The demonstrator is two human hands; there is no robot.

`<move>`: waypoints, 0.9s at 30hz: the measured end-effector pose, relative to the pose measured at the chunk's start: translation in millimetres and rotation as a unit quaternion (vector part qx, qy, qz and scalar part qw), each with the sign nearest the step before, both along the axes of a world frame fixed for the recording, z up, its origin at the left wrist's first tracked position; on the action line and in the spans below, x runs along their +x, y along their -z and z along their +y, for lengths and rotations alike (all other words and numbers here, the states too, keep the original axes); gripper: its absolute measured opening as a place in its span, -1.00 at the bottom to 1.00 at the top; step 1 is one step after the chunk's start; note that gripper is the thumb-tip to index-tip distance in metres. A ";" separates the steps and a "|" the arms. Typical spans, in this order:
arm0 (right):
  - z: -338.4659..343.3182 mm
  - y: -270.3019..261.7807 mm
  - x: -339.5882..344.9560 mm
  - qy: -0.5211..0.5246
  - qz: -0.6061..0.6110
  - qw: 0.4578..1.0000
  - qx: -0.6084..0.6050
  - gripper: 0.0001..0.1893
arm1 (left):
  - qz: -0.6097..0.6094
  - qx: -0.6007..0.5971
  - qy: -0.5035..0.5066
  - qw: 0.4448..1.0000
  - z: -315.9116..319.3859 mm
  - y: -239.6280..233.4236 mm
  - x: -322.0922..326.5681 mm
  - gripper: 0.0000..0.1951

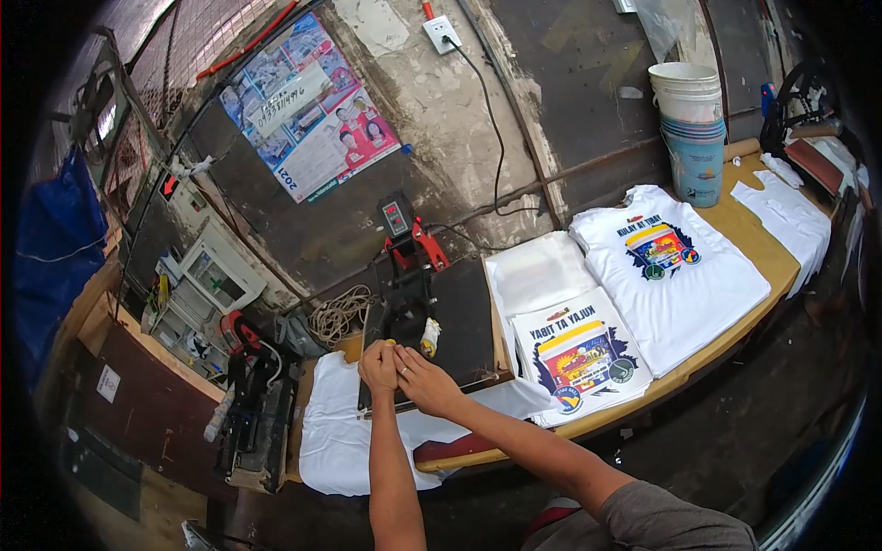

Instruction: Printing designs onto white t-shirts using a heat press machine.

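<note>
A black flat heat press [465, 313] stands before me on the table, with a lit digital controller [395, 219] and red arms [431, 248] at its back. My left hand [379, 368] is closed around a handle at its front, whose yellow tip just shows. Against it lies my right hand [428, 386], its fingers lapped over the same grip; most of the handle is hidden. Just right of the hands sits a wrapped white-and-yellow grip [431, 337]. A white T-shirt [331, 413] spreads under the press and hangs over the table's front edge.
Mirrored transfer prints [582, 358] are stacked right of the press, beside a pile of printed white T-shirts [679, 275]. Stacked buckets [691, 138] stand behind. A second press [258, 406] is at left. A power cord [497, 138] runs from a wall outlet [441, 34].
</note>
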State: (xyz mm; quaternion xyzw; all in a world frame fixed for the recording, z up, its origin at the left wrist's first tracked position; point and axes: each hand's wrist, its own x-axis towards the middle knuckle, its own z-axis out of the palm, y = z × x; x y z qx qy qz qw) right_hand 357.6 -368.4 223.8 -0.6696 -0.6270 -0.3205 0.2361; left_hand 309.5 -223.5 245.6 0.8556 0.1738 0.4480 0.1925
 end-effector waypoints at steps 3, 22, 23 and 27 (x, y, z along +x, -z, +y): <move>-13.7 0.3 -22.4 -0.023 0.114 0.992 0.056 -0.45 | 0.020 -0.080 0.069 0.994 5.7 -5.2 -6.3 -0.66; -166.7 145.2 -177.3 -0.554 0.310 0.510 -0.580 -0.77 | 0.063 0.079 -0.021 0.995 -7.8 -7.2 1.1 -0.75; -166.1 131.1 -173.1 -0.574 0.313 0.470 -0.593 -0.79 | 0.063 0.080 -0.023 0.995 -6.2 -5.1 -0.9 -0.75; -159.7 118.2 -163.1 -0.578 0.329 0.390 -0.637 -0.86 | 0.061 0.070 -0.027 0.995 -4.0 -3.2 -1.1 -0.75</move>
